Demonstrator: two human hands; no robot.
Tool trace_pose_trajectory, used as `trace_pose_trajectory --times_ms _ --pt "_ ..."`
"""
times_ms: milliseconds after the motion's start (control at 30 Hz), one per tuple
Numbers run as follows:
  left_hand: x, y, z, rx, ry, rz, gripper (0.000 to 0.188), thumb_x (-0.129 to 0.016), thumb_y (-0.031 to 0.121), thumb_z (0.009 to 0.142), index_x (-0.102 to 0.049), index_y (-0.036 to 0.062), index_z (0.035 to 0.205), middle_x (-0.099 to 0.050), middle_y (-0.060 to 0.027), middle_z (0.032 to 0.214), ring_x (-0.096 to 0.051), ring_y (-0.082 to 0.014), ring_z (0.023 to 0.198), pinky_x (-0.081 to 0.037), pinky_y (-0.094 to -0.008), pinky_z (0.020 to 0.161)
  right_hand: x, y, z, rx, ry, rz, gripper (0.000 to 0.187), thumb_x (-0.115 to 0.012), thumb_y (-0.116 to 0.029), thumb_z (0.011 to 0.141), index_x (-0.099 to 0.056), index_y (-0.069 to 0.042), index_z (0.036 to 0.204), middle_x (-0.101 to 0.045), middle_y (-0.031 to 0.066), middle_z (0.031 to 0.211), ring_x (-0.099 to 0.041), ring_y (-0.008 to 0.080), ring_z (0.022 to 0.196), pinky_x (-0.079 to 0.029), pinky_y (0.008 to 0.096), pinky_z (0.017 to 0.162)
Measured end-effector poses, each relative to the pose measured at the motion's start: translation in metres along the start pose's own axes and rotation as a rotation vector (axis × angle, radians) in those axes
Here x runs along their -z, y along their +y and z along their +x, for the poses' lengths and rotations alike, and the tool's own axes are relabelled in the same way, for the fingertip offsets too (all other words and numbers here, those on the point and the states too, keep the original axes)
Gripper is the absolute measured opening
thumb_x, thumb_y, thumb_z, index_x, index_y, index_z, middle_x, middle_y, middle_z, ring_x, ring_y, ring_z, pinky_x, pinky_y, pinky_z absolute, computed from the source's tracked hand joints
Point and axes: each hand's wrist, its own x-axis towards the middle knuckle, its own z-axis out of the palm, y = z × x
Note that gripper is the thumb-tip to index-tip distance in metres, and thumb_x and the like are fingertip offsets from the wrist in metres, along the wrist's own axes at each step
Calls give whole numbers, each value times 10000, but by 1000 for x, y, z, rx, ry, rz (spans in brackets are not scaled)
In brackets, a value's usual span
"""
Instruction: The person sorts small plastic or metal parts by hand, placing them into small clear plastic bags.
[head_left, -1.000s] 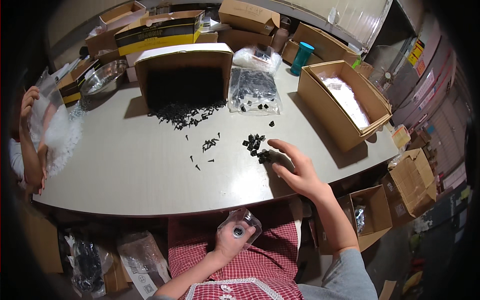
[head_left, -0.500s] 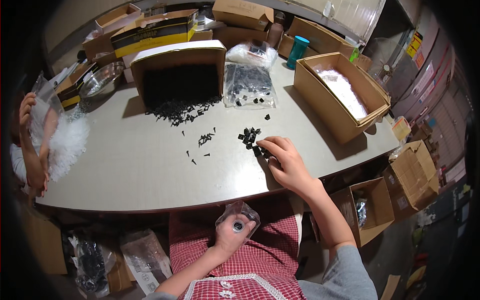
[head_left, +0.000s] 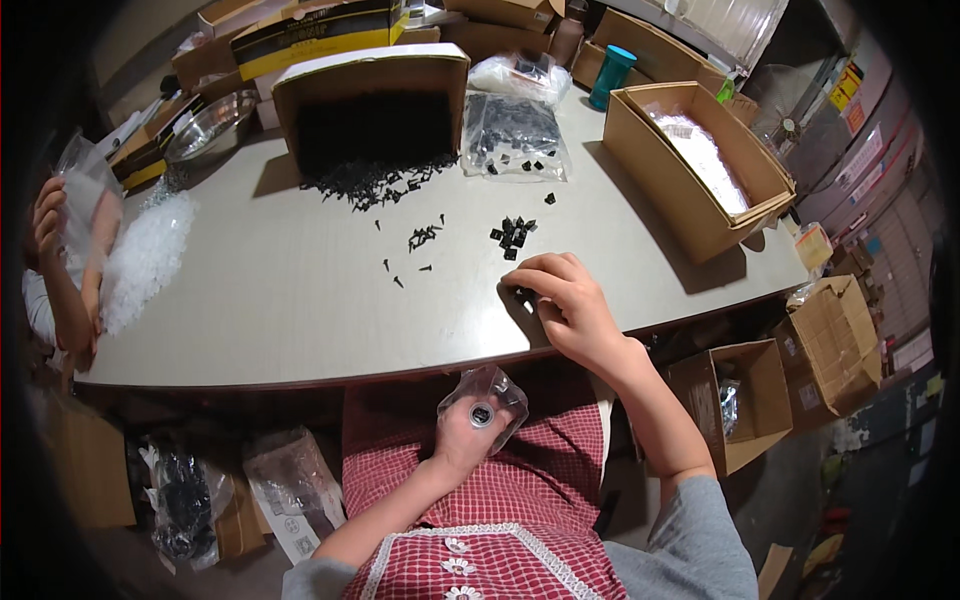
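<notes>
My left hand point(head_left: 462, 438) is closed around a small clear plastic bag point(head_left: 508, 398) above my lap. In its grip is a round clear ring shape with something dark in the middle. Over the table's front part, my right hand point(head_left: 575, 310) is curled, fingertips together, around a few small black pieces point(head_left: 524, 296) partly hidden under the fingers. Just beyond it lies a small pile of black square plastic pieces point(head_left: 512, 237), with one single piece point(head_left: 550, 199) farther off. Several black screws point(head_left: 424, 237) are scattered to the left of that pile.
On the table point(head_left: 280, 330), a tipped carton point(head_left: 372, 68) spills black screws. Beside it lies a clear bag of black pieces point(head_left: 515, 130). An open cardboard box point(head_left: 680, 190) with clear bags stands right. A co-worker's hand point(head_left: 47, 215) holds a bag left, near white pieces point(head_left: 150, 260).
My right hand has drawn back from the pile toward me, with a few black pieces under its fingers. My left hand keeps hold of the bag. The view has tilted slightly downward.
</notes>
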Motion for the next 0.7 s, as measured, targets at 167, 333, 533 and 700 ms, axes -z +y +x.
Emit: trace_pose_trajectory --times_ms 167,333,533,700 --pt "7 26 11 -308 113 -49 397 -848 230 864 -718 34 1185 -777 -154 1027 -754 -352 921 -594 -419 843 10 -35 -14 52 -155 107 461 -579 132 752 -762 -53 1133 -715 111 1121 -646 324 1032 -551 413 915" --pt "9 12 9 203 -208 -92 455 -828 246 885 -689 77 1284 -741 -125 1203 -737 -301 1070 -594 -405 931 29 -60 -31 101 -216 263 467 -596 124 728 -762 -16 1142 -739 134 1151 -706 302 1087 -581 404 920" --pt "-2 -26 17 -136 -145 -133 374 -755 256 956 -669 86 1278 -737 -103 1217 -727 -260 1099 -576 -363 934 18 -72 -50 174 -459 145 664 -723 -25 737 -613 -6 1392 -640 193 1377 -578 380 1327 -411 551 1169" --pt "1 -47 15 -310 -170 55 427 -650 189 983 -634 89 1398 -706 -148 1329 -706 -360 1180 -576 -406 980 -12 -81 -68 234 -591 -214 844 -808 -123 696 -526 43 1474 -671 199 1340 -516 393 1413 -177 653 1294"
